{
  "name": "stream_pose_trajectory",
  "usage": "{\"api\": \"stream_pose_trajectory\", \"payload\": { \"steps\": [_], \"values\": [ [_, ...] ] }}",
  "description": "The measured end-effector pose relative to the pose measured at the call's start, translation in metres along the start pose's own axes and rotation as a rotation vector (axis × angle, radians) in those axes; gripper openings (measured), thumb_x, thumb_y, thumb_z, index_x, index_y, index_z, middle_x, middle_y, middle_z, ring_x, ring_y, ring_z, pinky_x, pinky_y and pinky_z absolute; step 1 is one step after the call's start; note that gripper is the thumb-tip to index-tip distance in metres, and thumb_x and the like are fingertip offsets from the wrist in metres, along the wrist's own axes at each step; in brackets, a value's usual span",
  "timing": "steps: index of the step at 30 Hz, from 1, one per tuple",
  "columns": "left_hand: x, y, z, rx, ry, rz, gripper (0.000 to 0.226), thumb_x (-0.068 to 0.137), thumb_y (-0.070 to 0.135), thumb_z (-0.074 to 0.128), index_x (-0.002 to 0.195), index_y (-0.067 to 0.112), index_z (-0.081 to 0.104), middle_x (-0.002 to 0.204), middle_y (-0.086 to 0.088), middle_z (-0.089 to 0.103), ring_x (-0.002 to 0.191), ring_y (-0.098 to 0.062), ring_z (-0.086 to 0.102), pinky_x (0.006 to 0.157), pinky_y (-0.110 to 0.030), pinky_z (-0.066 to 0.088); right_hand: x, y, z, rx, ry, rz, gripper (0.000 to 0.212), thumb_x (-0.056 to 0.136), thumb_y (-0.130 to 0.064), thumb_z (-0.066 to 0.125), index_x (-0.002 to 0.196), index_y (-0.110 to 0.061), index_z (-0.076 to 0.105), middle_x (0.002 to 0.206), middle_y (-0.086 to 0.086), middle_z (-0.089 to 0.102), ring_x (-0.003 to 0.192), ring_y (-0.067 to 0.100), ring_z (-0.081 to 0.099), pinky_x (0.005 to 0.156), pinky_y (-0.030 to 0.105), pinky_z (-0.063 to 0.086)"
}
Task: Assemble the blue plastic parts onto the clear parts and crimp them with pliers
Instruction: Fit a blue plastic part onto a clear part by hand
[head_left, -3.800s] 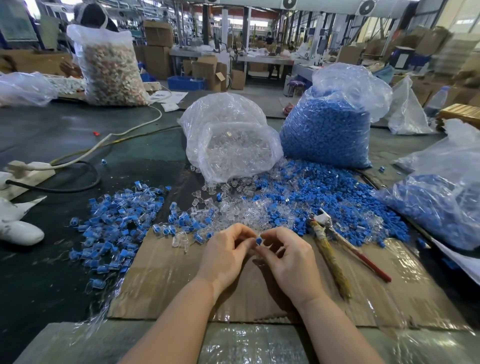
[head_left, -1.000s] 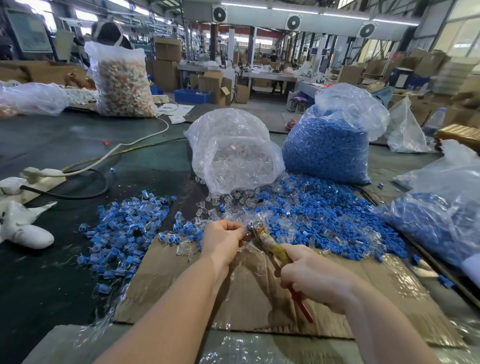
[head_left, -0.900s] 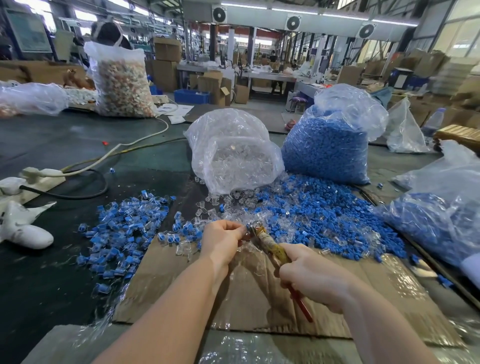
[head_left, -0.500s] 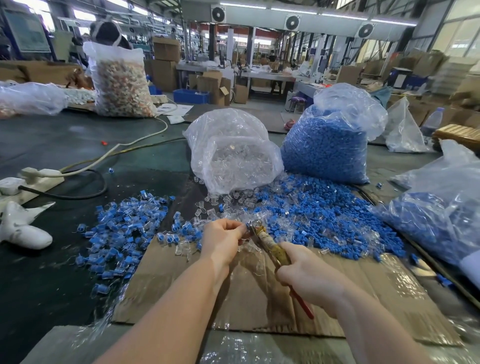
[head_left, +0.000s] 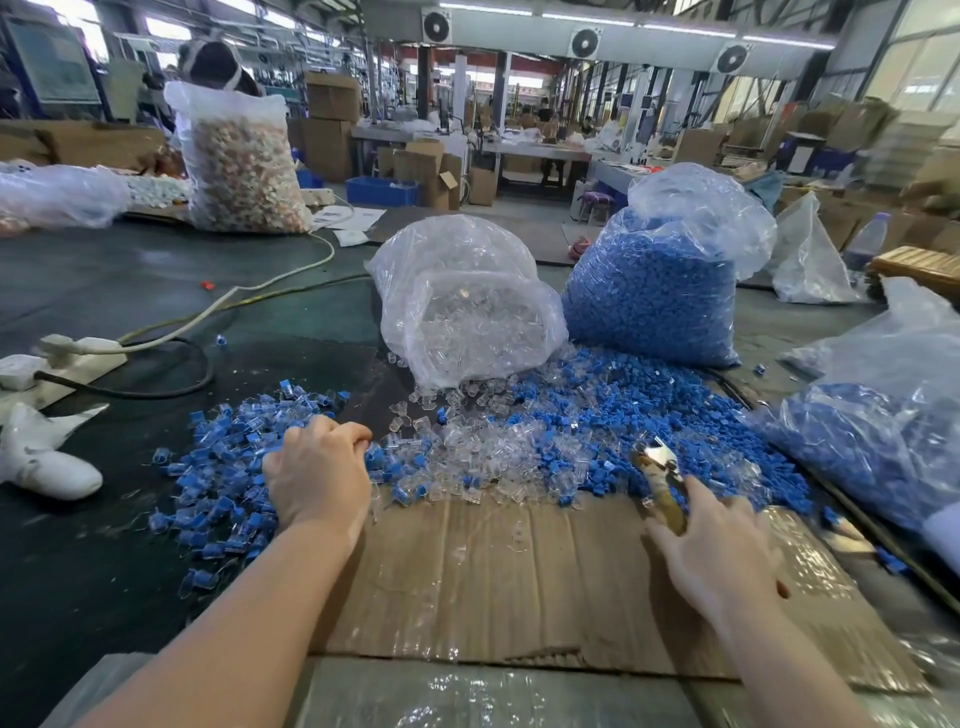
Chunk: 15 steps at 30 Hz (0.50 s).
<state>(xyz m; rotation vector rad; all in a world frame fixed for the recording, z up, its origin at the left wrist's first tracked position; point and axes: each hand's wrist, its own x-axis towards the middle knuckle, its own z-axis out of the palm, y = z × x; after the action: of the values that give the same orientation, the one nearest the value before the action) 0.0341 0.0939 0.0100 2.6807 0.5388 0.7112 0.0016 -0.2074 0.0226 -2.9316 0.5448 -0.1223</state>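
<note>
Resting on the left-hand heap, the left hand (head_left: 317, 475) lies knuckles up with its fingers curled downward; whether they hold a piece cannot be told, since the fingertips are hidden behind the hand. That heap of joined blue-and-clear pieces (head_left: 228, 467) lies on the dark table (head_left: 104, 291) just left of the cardboard sheet (head_left: 519, 571), apparently kept apart so that finished work does not mix with loose stock.

The right hand (head_left: 711, 551) is over the right side of the cardboard, fingers fairly straight and spread, touching the taped handle of the pliers (head_left: 660, 483). It is probably setting the tool down or taking it up; a firm grip is not evident. The pliers point away from the person, their metal nose over the edge of the loose parts, within reach for the next crimp.

Directly ahead, loose clear parts (head_left: 467, 441) and loose blue parts (head_left: 623, 415) are spread together, spilled from the clear bag (head_left: 467, 312) and beside the blue bag (head_left: 660, 280), so both can be picked without reaching. The cardboard serves as the work surface between the hands.
</note>
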Motion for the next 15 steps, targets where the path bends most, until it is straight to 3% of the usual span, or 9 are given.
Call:
{"api": "stream_pose_trajectory", "payload": {
  "steps": [6, 9, 12, 15],
  "values": [
    [-0.006, 0.002, 0.004, 0.049, -0.028, -0.021, 0.026, 0.094, 0.031, 0.051, 0.116, 0.032, 0.063, 0.112, 0.003, 0.054, 0.102, -0.021, 0.038, 0.083, -0.034, 0.027, 0.001, 0.007, 0.012, -0.069, 0.023, 0.027, 0.070, 0.090, -0.060, 0.040, 0.146, -0.024, 0.020, 0.138, 0.015, 0.038, 0.126, 0.033, 0.037, 0.101, 0.043, 0.035],
    [-0.016, 0.019, 0.006, -0.128, -0.019, 0.034, 0.023, 0.092, 0.029, 0.054, 0.113, 0.027, 0.063, 0.111, 0.004, 0.053, 0.103, -0.017, 0.036, 0.087, -0.030, 0.027, 0.001, 0.007, 0.013, -0.105, 0.027, 0.026, 0.070, 0.090, -0.062, 0.035, 0.146, -0.025, 0.019, 0.136, 0.013, 0.040, 0.124, 0.032, 0.039, 0.100, 0.043, 0.037],
    [-0.031, 0.041, 0.010, -0.357, -0.039, 0.175, 0.019, 0.090, 0.021, 0.057, 0.107, 0.019, 0.066, 0.104, 0.003, 0.058, 0.095, -0.009, 0.037, 0.080, -0.012, 0.029, -0.001, 0.003, 0.009, -0.113, 0.019, 0.051, 0.066, 0.089, -0.063, 0.034, 0.144, -0.027, 0.022, 0.139, 0.012, 0.037, 0.128, 0.033, 0.034, 0.104, 0.048, 0.029],
    [-0.047, 0.062, 0.016, -0.505, -0.123, 0.283, 0.014, 0.089, 0.018, 0.060, 0.100, 0.016, 0.068, 0.094, 0.007, 0.056, 0.091, -0.006, 0.046, 0.075, -0.008, 0.034, -0.003, -0.008, 0.006, -0.121, 0.142, -0.073, 0.053, 0.092, -0.053, 0.040, 0.138, -0.029, 0.032, 0.135, 0.005, 0.040, 0.126, 0.027, 0.035, 0.106, 0.047, 0.027]
  ]
}}
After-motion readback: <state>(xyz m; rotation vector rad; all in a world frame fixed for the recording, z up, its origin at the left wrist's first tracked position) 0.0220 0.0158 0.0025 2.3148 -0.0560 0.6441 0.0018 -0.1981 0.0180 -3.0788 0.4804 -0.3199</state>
